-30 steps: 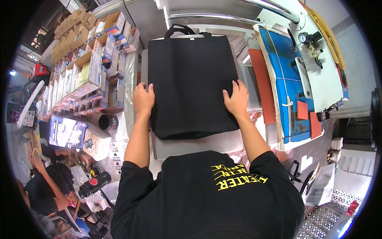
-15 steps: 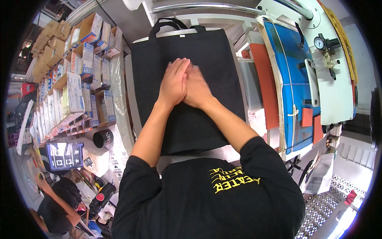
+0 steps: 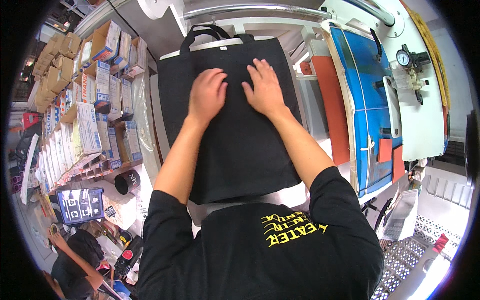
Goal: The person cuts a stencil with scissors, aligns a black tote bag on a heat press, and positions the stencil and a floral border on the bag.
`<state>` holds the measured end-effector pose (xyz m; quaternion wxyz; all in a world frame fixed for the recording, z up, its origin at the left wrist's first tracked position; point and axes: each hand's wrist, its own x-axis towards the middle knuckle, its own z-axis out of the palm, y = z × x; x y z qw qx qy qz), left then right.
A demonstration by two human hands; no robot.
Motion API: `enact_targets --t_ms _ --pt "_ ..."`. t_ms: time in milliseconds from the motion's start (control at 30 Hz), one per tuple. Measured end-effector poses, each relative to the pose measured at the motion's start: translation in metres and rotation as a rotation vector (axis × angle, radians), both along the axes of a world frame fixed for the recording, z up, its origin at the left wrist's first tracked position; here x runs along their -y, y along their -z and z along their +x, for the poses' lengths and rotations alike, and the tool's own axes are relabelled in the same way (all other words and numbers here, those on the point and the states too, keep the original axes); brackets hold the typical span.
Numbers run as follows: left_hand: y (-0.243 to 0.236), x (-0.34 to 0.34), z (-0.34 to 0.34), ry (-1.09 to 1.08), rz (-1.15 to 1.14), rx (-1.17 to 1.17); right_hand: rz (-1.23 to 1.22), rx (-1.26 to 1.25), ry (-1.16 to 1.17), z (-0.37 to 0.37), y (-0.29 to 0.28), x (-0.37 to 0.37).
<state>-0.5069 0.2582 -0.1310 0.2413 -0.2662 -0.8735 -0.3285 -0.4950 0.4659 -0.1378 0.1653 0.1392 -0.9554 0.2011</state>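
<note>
A black fabric tote bag [image 3: 237, 155] lies flat over a pale board, whose edge shows at the bag's mouth. Its two handles [image 3: 210, 33] stretch away at the far end, and a small white label [image 3: 223, 48] sits below them. On the bag's upper left part is my left hand [image 3: 207, 95], palm down, fingers a little bent and thumb apart, holding nothing. My right hand [image 3: 265, 89] rests on the upper right part with its fingers spread, empty too. A strip of black cloth separates the two hands.
Cardboard boxes [image 3: 90, 107] are stacked at left, above a tablet [image 3: 81, 206] and a black cup [image 3: 127, 182]. Another person's arm [image 3: 75, 255] shows at lower left. To the right stand a blue padded panel [image 3: 372, 90], red sheets [image 3: 331, 110] and a pressure gauge [image 3: 403, 58].
My hands were pressed together over the middle of the bag. They have parted, the left going left and the right going right. The whole view has shifted slightly.
</note>
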Motion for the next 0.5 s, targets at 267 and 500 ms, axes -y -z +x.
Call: enact_targets --t_ms 267,500 --pt "0.021 -0.02 -0.046 -0.264 -0.382 0.159 0.213 0.252 0.171 -0.047 0.001 0.014" --pt "0.018 0.069 -0.03 -0.565 -0.54 0.345 0.219 0.431 0.354 -0.047 -0.017 0.013"
